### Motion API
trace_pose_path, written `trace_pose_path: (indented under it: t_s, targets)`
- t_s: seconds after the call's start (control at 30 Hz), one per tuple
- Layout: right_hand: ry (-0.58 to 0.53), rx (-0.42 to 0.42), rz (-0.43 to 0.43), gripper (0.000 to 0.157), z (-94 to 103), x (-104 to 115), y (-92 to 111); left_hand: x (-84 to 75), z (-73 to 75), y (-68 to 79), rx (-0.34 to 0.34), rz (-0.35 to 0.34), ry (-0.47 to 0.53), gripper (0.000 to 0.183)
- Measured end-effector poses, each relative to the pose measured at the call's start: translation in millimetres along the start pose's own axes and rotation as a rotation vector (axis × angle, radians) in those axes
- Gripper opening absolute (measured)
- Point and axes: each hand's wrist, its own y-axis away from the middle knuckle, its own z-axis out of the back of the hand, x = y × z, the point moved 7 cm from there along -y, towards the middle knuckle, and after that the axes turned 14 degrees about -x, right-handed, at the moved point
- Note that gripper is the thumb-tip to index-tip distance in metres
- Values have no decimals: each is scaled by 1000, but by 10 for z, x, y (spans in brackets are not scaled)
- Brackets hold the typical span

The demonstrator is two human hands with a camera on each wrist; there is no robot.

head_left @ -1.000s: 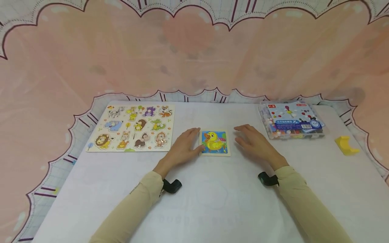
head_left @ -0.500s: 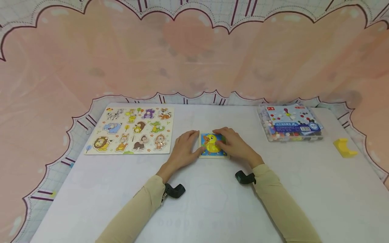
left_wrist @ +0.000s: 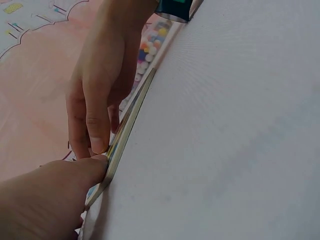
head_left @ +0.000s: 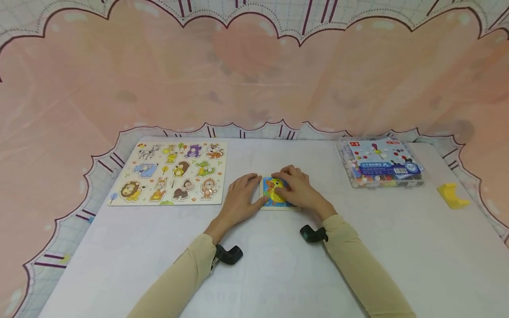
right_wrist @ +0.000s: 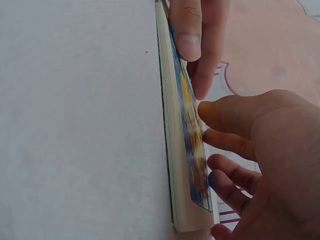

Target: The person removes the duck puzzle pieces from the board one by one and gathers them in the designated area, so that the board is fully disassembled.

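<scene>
A small square duck puzzle, a yellow duck on blue in a pale wooden frame, lies flat between both hands. My left hand holds its left side, the thumb on the near-left rim and the fingers by the far-left corner. Reaching in from the right, my right hand covers the puzzle's right part. In the right wrist view, the right thumb and bent fingertips are right at the picture surface. The left thumb lies along the frame's far end there.
A larger animal peg board lies to the left. At the back right is a clear plastic box of coloured balls with a printed label. A yellow curved block sits near the right edge of the white table.
My right hand has moved left from beside the puzzle onto its picture, its fingers drawing in over the duck. My left hand stays at the left side.
</scene>
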Motion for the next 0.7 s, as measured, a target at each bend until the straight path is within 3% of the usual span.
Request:
trace_pose_path:
  t_s: [0.3, 0.6, 0.7]
  targets:
    - [-67, -37, -17, 36, 13, -5, -16, 4, 4, -2, 2, 2, 0, 63]
    - [-159, -148, 21, 24, 69, 18, -49, 4, -6, -6, 2, -3, 7, 63]
    - [-217, -158, -4, 16, 66, 32, -61, 5, -2, -2, 4, -3, 5, 63]
